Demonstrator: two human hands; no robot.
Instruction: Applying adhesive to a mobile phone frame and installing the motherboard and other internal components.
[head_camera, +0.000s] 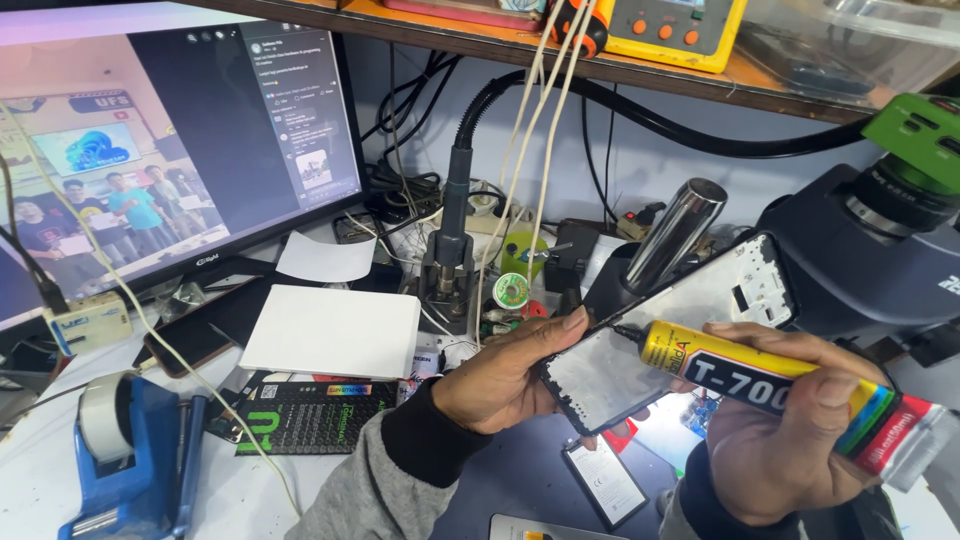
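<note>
Our right hand, nearest the lens, has its fingers clenched round a yellow glue tube, the thin black nozzle laid against the edge of the phone frame. Our left hand has its fingers grasping that frame at its lower end, thumb on top, holding it tilted above the bench.

We judge the frame light, thin and stiff, with fragile edges, so it is best pinched by the rim, clear of the glue line. We judge the tube soft and squeezable, so a grip at mid-body gives steady control.

Just below the frame lies a small dark phone part. Left of the frame sit a white box, a black packet and a blue tape dispenser. Beyond the frame stand a soldering holder and a solder reel; a monitor lies far left of it, a microscope just right, and a shelf above with a yellow meter.
</note>
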